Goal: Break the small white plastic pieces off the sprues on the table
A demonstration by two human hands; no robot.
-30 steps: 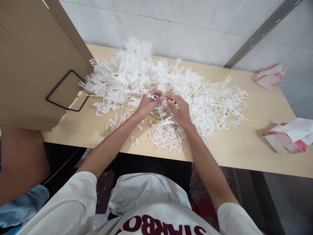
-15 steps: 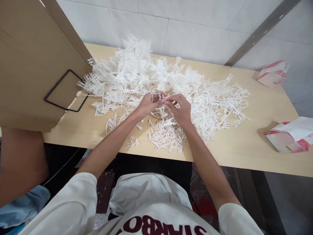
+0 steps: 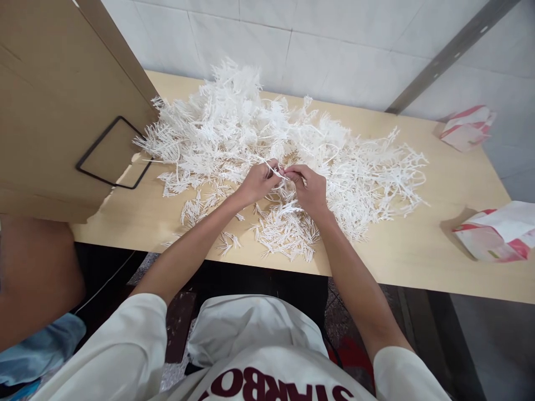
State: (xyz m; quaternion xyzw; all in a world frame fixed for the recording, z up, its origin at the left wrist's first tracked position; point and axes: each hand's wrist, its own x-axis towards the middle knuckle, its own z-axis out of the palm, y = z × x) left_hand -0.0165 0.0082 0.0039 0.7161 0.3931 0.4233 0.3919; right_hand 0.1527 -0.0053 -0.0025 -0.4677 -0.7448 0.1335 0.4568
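My left hand (image 3: 259, 182) is closed, its thumb and fingers pinching a thin white plastic strand (image 3: 271, 166) that lies slantwise across the fingertips. Fingertip to fingertip with it, my right hand (image 3: 311, 189) is pinched shut at the strand's lower right end. What exactly sits between the right fingertips is too small to make out clearly. Behind and around both hands spreads a large heap of white branched plastic strands (image 3: 234, 120). Just below them lies a smaller pile of short white pieces (image 3: 288, 231).
On the left a cardboard sheet (image 3: 54, 111) stands upright, with a black wire frame (image 3: 98, 146) against it. Two red-and-white paper packets (image 3: 468, 128) rest on the table (image 3: 405, 250) at the right. Another person's arm (image 3: 37, 278) shows at the left edge.
My left fingers have curled in further, and the strand now slants across the top of them. My right hand has barely moved.
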